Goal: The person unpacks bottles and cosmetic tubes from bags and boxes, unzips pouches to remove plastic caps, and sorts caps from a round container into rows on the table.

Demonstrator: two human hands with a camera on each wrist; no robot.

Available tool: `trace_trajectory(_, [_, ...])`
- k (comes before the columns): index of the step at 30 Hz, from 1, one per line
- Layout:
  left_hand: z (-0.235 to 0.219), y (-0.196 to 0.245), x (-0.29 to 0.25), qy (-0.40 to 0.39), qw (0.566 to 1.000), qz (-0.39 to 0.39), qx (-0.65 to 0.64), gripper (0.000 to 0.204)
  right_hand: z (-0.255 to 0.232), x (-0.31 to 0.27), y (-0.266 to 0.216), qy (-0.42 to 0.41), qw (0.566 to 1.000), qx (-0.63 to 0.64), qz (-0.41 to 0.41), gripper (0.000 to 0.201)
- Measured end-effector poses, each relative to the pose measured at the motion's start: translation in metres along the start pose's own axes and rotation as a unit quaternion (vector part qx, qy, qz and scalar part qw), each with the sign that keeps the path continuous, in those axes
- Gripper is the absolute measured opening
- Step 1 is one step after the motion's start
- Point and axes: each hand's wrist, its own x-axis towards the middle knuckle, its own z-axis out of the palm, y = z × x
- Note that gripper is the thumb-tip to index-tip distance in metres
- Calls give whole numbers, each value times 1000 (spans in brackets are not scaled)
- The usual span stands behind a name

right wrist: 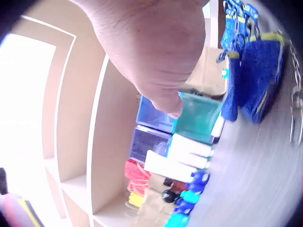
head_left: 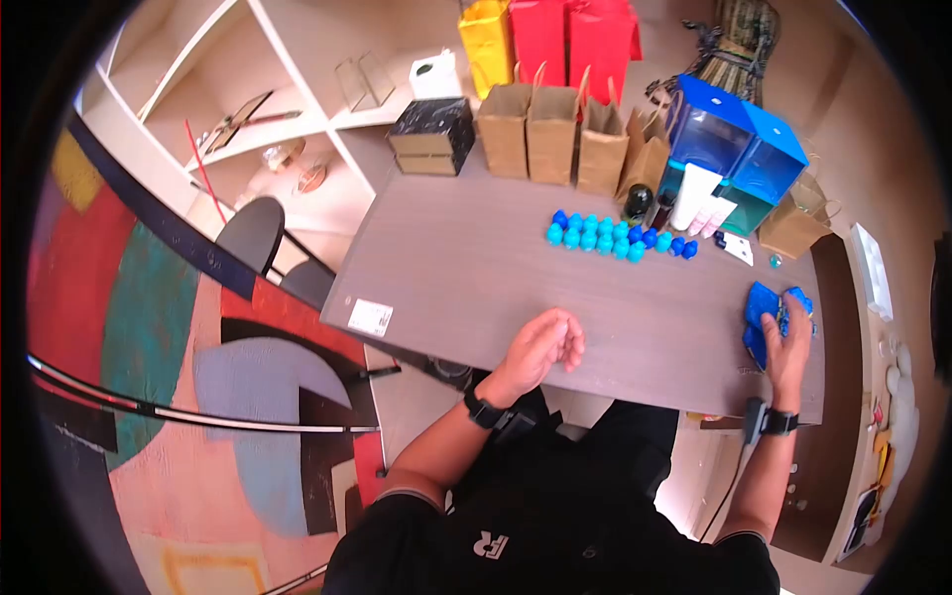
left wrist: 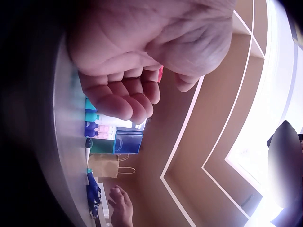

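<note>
The right hand, thumb apart from its fingers, is over blue fabric pieces with yellow trim and metal chains near the right edge of the grey wood-grain tabletop (contact cannot be told). The left hand, fingers loosely curled, is by the front edge; broad tabletop room separates the hands.

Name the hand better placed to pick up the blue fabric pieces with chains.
Probably the right hand: it is right by the blue fabric pieces, while the left hand hovers farther away, near the table's front edge.
</note>
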Motion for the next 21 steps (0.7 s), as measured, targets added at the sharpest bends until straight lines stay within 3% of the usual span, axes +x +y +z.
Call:
trace_trajectory(4, [-4, 19, -1, 7, 997, -24, 67, 29, -2, -17, -51, -23, 978, 202, 37, 33])
trace_trajectory(9, [-4, 65, 13, -19, 990, 36, 135, 29, 31, -32, -65, -59, 937, 335, 78, 22])
trace_trajectory(15, [-10, 96, 59, -16, 970, 124, 208, 28, 44, -35, -66, -51, 970, 236, -6, 19])
trace_trajectory(19, [-46, 115, 117, 131, 952, 219, 166, 33, 35, -30, -67, -83, 951, 293, 47, 19])
trace_trajectory(21, [-78, 120, 146, 224, 931, 249, 148, 36, 19, -19, -70, -125, 911, 381, 100, 20])
